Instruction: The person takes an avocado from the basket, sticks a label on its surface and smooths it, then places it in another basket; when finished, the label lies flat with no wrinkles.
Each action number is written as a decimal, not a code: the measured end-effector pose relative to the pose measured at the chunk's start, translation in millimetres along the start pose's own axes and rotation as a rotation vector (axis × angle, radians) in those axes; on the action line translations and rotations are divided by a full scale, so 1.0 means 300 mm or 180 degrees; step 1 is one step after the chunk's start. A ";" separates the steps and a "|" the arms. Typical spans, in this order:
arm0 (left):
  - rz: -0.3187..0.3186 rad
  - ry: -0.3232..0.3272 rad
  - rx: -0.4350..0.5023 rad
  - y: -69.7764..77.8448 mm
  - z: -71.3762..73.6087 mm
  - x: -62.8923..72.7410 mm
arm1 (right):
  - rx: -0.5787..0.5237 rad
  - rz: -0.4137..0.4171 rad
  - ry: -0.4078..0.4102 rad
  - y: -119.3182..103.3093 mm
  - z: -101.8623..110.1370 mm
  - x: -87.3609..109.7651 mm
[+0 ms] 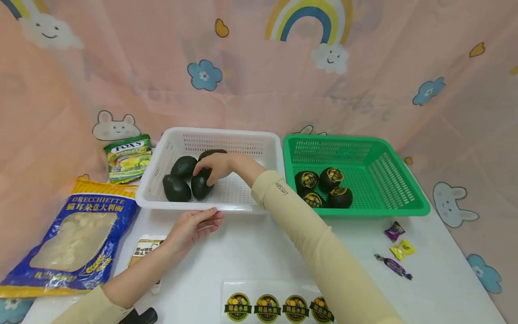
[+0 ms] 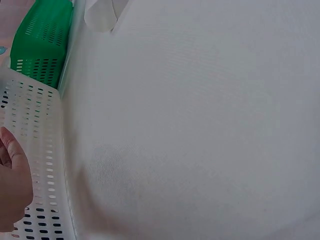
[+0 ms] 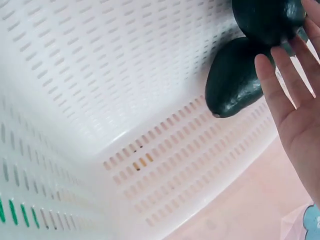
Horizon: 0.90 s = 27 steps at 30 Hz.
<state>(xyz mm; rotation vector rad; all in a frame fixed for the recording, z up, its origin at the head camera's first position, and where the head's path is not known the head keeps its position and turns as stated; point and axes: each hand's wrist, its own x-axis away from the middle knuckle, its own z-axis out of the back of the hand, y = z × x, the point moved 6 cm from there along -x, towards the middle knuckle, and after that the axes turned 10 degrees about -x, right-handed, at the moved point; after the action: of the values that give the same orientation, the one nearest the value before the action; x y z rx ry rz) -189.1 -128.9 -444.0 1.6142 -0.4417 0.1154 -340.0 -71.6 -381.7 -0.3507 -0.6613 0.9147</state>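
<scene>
In the head view, my right hand (image 1: pixel 216 165) reaches into the white basket (image 1: pixel 243 208), with thumb and fingers on either side of a dark green avocado (image 1: pixel 201 190). More avocados (image 1: pixel 176 189) lie around it. The right wrist view shows the fingers of that hand (image 3: pixel 302 110) against an avocado (image 3: pixel 267 20), beside another avocado (image 3: pixel 232 80); its thumb is hidden there. My left hand (image 1: pixel 192 231) is at the basket's front side, thumb near the rim and fingers loosely bent. It appears beside the perforated wall in the left wrist view.
A green basket (image 1: pixel 388 211) holds several avocados (image 1: pixel 340 198) with round labels. A sticker sheet (image 1: pixel 267 308) lies at the front. Wrapped candies (image 1: pixel 394 231) are on the right; a pasta bag (image 1: pixel 77 238), a green candy bag (image 1: pixel 128 159) and a printed card (image 1: pixel 145 246) are on the left.
</scene>
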 end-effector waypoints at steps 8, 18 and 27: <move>0.0012 0.0059 -0.0023 0.009 0.010 0.005 | -0.0193 -0.0048 -0.0107 0.022 -0.015 0.014; 0.0049 0.0032 -0.0025 0.006 0.005 0.005 | -0.0782 -0.0455 -0.0726 0.071 -0.084 0.027; 0.0072 0.0057 -0.0062 0.002 0.008 -0.004 | -0.0944 -0.0460 -0.0718 0.080 -0.067 0.056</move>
<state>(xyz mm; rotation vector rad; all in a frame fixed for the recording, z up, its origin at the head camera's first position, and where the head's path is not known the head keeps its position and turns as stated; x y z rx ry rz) -190.8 -130.9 -443.9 1.5882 -0.4461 0.1421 -334.1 -44.2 -403.7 -0.4607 -1.0222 0.7236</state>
